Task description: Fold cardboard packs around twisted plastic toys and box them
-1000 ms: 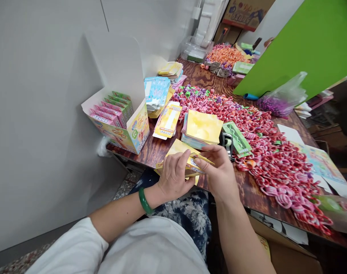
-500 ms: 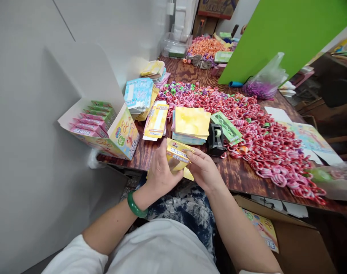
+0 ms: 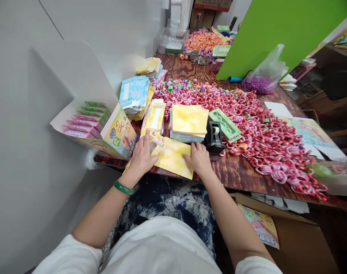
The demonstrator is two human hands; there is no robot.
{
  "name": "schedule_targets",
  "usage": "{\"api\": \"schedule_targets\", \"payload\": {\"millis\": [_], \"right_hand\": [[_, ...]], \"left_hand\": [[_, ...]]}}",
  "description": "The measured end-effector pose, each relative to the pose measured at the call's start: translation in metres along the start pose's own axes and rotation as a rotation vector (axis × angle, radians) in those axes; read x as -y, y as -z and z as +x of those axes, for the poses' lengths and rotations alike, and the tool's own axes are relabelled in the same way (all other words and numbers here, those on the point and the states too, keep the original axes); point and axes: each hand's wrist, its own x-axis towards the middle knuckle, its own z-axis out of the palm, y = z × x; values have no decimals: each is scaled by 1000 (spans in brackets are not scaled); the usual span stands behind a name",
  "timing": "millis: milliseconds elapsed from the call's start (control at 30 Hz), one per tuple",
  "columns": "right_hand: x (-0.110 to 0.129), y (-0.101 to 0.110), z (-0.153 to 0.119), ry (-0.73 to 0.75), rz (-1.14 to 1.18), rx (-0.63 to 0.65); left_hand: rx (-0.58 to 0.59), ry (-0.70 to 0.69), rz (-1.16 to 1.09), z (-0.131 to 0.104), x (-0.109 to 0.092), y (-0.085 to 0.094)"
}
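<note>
My left hand (image 3: 142, 156) has its fingers and thumb around a small yellow printed box (image 3: 156, 139), low over the table's front edge; much of the box is hidden by the hand. My right hand (image 3: 200, 159) rests at the right end of a flat yellow card (image 3: 173, 156), thumb on the card and fingers spread beyond it. Behind the card stands a stack of yellow and blue cards (image 3: 189, 118). A flattened yellow box (image 3: 154, 117) lies left of that stack. The black tape dispenser (image 3: 214, 137) sits just beyond my right hand.
An open display box (image 3: 119, 133) with pink and green packs stands at left. Folded blue boxes (image 3: 135, 91) are piled behind. Red and pink striped rings (image 3: 247, 129) cover the table's right side, beside a green tray (image 3: 225, 125). A cardboard carton (image 3: 301, 243) sits below the edge.
Both hands held the yellow box together in front of me. My left hand has moved left and down with it; my right hand has let go and come down onto the yellow card.
</note>
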Motion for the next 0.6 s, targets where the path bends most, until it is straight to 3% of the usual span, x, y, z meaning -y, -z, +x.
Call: {"api": "schedule_targets", "payload": {"millis": [100,233,467,600], "right_hand": [[0,5,5,-20,-31,63],[-7,8,-2,-7,-61,27],[-16,0,-24,-22,-68,-17],[-17,-5,-30,-28,-61,-76]], "left_hand": [[26,-48,39,0,0,-5],[35,-67,92,-4,0,-9],[-56,-117,57,17,-8,-9],[-129,-66,63,16,-26,1]]}}
